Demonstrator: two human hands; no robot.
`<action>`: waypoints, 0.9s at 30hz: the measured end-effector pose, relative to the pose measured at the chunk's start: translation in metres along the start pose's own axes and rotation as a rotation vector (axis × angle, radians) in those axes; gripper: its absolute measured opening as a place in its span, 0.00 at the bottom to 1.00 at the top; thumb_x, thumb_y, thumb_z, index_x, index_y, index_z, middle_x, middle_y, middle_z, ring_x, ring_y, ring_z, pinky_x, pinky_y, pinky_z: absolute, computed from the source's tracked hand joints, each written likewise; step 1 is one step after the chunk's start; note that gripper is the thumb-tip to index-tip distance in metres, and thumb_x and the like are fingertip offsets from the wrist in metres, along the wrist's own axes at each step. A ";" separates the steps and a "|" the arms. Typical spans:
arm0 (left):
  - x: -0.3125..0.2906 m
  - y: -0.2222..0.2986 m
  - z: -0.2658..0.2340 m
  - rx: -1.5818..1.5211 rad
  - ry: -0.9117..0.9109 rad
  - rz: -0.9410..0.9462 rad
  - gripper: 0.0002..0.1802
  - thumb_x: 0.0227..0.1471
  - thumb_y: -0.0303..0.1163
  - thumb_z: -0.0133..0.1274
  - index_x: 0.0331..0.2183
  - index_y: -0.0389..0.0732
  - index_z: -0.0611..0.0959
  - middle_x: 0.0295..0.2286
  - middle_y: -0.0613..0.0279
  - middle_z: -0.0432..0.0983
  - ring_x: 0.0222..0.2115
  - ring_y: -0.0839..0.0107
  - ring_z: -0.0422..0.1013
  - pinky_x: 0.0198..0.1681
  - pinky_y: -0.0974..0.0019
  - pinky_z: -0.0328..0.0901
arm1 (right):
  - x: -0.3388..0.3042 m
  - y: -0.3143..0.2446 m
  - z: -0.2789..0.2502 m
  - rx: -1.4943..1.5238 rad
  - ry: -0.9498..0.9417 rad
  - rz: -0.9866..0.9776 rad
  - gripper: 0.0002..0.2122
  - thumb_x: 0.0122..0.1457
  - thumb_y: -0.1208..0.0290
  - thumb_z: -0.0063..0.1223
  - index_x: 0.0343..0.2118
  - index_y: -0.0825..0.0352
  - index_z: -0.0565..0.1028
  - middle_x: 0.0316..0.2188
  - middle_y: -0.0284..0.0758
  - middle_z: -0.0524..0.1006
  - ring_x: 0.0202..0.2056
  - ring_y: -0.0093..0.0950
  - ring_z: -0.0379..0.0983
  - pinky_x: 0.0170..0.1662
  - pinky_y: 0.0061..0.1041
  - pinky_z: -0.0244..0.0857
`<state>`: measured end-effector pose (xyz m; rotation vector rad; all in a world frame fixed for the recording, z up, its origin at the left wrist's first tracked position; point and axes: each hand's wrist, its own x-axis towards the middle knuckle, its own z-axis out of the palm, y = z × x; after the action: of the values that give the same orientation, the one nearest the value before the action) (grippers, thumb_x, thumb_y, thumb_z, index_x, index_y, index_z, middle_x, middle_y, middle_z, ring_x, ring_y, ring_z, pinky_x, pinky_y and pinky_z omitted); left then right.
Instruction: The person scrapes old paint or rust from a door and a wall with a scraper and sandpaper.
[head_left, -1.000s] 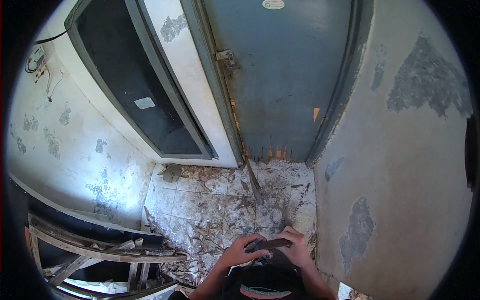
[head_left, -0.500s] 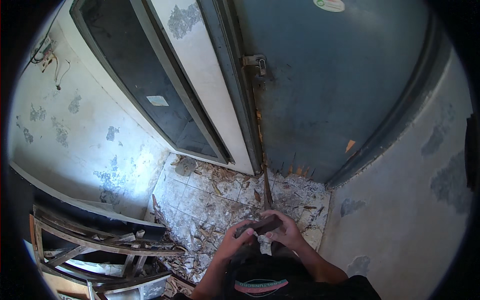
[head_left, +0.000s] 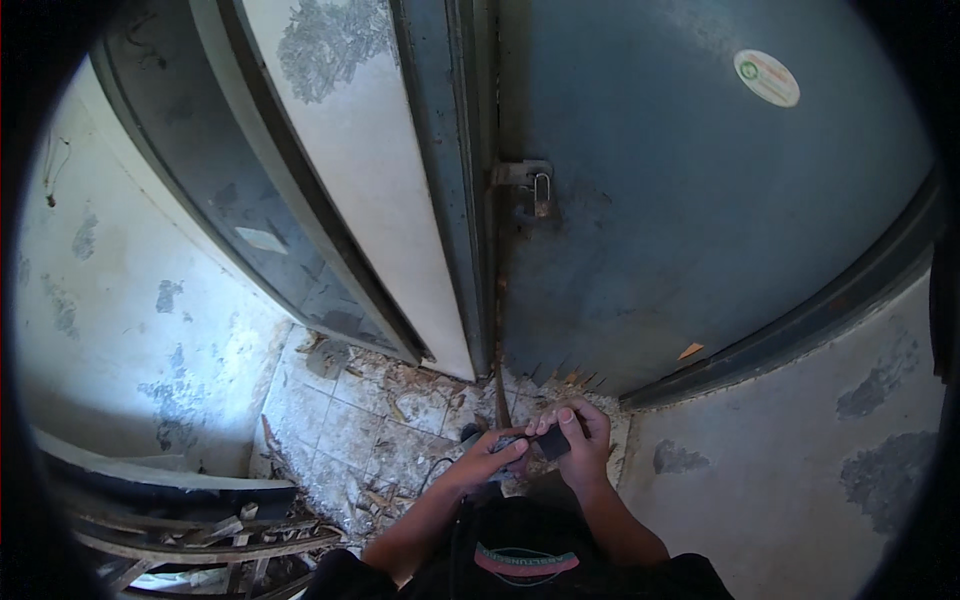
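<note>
Both my hands are together low in the middle, in front of my dark shirt. My right hand [head_left: 588, 448] is closed around a small dark flat rectangular piece [head_left: 552, 442], thumb on top of it. Beside it, my left hand [head_left: 488, 462] pinches a dark object, mostly hidden by the fingers, whose kind I cannot make out. A thin black cord [head_left: 432, 474] loops down by the left wrist. Beyond my hands stands a blue-grey door [head_left: 650, 240], with a metal padlock [head_left: 542, 195] hanging from its hasp [head_left: 520, 173].
Debris and flakes litter the white tiled floor [head_left: 345, 430]. A pile of broken wooden frames [head_left: 210, 545] lies at the lower left. A dark-framed glass panel [head_left: 215, 200] is left of the door. Peeling walls [head_left: 740, 500] close in on both sides.
The view has shifted, so the door and padlock appear lower and larger. My right hand has turned more upright with the dark piece. The black cord now shows by my left wrist.
</note>
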<state>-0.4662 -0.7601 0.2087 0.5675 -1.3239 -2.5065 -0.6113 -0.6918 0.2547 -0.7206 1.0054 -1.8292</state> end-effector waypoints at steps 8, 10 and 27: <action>0.064 0.048 -0.029 0.199 -0.048 0.029 0.27 0.57 0.47 0.47 0.49 0.35 0.72 0.21 0.70 0.66 0.22 0.81 0.62 0.26 0.75 0.59 | 0.069 -0.018 0.013 -0.002 0.323 0.031 0.10 0.58 0.70 0.51 0.23 0.68 0.68 0.22 0.34 0.69 0.26 0.27 0.68 0.32 0.28 0.64; 0.068 0.055 -0.020 0.134 -0.005 0.004 0.27 0.56 0.46 0.47 0.49 0.34 0.72 0.21 0.71 0.66 0.23 0.82 0.62 0.27 0.76 0.59 | 0.083 -0.018 0.004 0.079 0.274 0.018 0.08 0.57 0.71 0.52 0.24 0.69 0.70 0.22 0.34 0.70 0.26 0.26 0.69 0.32 0.27 0.65; 0.130 0.102 0.013 0.438 0.316 0.530 0.26 0.49 0.33 0.57 0.50 0.38 0.72 0.38 0.60 0.72 0.34 0.76 0.66 0.39 0.72 0.61 | 0.189 -0.049 -0.001 -0.236 0.211 -0.523 0.14 0.57 0.79 0.45 0.14 0.69 0.62 0.14 0.32 0.65 0.18 0.20 0.62 0.23 0.22 0.62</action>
<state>-0.5844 -0.8583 0.2707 0.5726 -1.6366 -1.6439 -0.7135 -0.8487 0.3086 -1.0217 1.2711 -2.2948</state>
